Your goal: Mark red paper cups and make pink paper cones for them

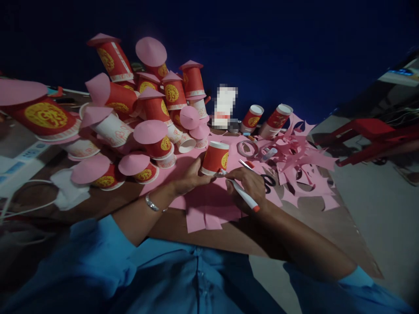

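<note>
A red paper cup (214,157) with a yellow emblem sits upside down or upright, I cannot tell which, on pink paper sheets (204,213). My left hand (190,178) is closed on its lower left side, thumb along the base. A white marker pen (244,196) with a red end is gripped in my right hand (248,185), its front end at the cup's lower edge. Just beyond that hand lie scissors (269,183) with black handles, partly hidden by it.
Several red and white cups with pink cone tops (152,137) are piled at the left. Pink paper scraps (301,161) with round cut-outs cover the right side. A roll of tape (248,148) lies behind the scissors. Two cups (252,118) stand at the back. A red stool (373,131) is farther right.
</note>
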Tool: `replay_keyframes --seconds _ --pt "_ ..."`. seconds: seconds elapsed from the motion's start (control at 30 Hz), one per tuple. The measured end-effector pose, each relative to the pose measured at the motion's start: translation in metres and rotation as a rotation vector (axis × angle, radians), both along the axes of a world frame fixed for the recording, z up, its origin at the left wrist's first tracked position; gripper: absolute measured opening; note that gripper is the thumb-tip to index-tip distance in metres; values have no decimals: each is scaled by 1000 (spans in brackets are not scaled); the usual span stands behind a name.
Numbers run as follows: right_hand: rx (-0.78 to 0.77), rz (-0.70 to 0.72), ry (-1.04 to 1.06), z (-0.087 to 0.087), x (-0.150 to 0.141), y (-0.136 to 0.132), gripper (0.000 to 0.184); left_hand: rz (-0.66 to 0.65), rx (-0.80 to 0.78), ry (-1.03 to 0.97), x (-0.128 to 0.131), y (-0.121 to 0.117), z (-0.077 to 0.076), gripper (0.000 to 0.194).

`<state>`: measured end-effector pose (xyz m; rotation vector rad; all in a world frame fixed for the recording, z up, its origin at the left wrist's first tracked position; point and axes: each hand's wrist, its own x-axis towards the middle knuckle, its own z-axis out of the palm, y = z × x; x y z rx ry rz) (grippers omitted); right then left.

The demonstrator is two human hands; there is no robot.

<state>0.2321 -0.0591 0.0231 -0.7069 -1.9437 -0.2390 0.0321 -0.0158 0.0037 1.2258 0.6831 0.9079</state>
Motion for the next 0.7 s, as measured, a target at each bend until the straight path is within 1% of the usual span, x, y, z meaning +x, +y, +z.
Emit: replay_keyframes --seconds 0.13,0.33,0.53,0.7 --pt "-6 2 3 0 0 0 11 11 -6 -9 0 0 1 86" --pt "-7 2 -5 1 0 -1 16 -5 14 -37 0 1 -3 80" --pt "-3 -3 -7 0 0 -1 10 -2 -4 -49 0 1 -3 80" --pt "0 -4 1 1 0 0 11 -5 -8 -55 0 1 -4 79"
